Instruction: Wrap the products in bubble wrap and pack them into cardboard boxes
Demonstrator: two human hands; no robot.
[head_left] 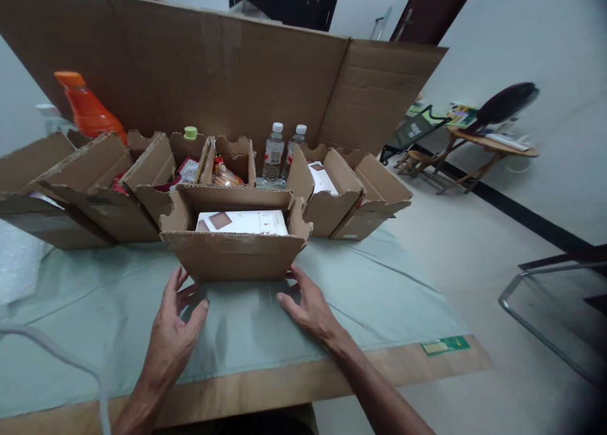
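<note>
An open brown cardboard box (237, 257) sits on the cloth in front of me, its long side facing me. Inside lies a white carton (253, 222) with a brown square printed on its top. My left hand (176, 321) is by the box's lower left corner, fingers spread and holding nothing. At the lower right corner is my right hand (309, 305), its thumb apart from the fingers. Its fingertips are at the box's edge; whether they touch it I cannot tell.
Behind stand several more open cardboard boxes (114, 214), two clear water bottles (274, 153) and an orange bottle (92, 109). A tall cardboard panel (190, 68) closes off the back. A grey cable (61, 356) crosses the front left. A small wooden table (497, 141) stands to the right.
</note>
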